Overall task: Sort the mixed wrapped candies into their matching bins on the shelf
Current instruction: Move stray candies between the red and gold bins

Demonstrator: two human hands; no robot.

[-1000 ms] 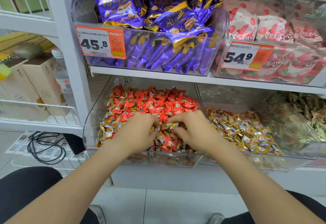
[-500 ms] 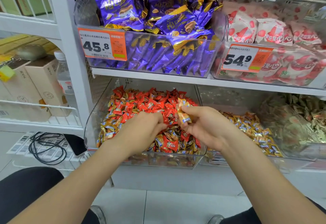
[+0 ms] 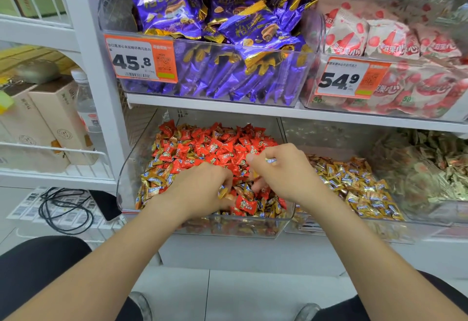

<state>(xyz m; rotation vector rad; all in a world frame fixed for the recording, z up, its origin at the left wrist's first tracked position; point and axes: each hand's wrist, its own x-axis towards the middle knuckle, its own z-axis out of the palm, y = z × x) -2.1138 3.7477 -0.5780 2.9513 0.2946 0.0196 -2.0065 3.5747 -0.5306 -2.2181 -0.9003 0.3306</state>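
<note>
While the left hand (image 3: 200,189) pinches a gold candy (image 3: 223,192) near the bin's (image 3: 122,181) front edge, the right hand (image 3: 281,169) grips another.

**Two shelves, five bins**

Three bins stand side by side on the lower shelf. Both my hands are in the left bin (image 3: 125,169) among its candies (image 3: 202,148). My left hand (image 3: 200,189) is nearer the front and my right hand (image 3: 283,171) is just behind it, with one candy (image 3: 271,160) in its fingers. The middle bin (image 3: 354,229) sits just beside the left bin, and the third bin (image 3: 435,214) is further right. On the upper shelf (image 3: 228,108), two bins of packets (image 3: 228,29) each carry a price tag (image 3: 140,61) in front. Boxes (image 3: 50,118) and a bottle (image 3: 87,108) stand to the left, above a cable (image 3: 65,209).
</note>
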